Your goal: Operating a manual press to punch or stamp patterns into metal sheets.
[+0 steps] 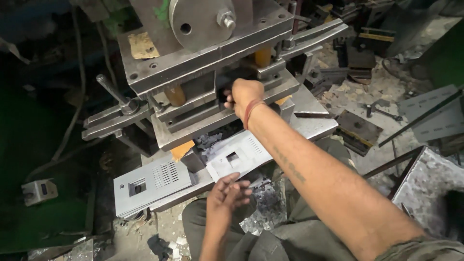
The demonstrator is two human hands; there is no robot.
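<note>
Reaching our right hand (244, 96), pinched on a dark part, into the press (208, 63), we keep fingers clear while our left hand (227, 193) steadies a sheet (237, 157), open-palmed.

The right hand (245, 98) reaches into the press (212, 63) gap, and its fingertips and whatever they pinch are lost in shadow there; its grip cannot be told. The press top runs off the upper edge. The left hand (226, 194) covers the near edge of the punched plate (237, 155). Left of it, the plate stack (150, 181) hides its lower sheets. The scrap (263, 205) below is too blurred to sort.
</note>
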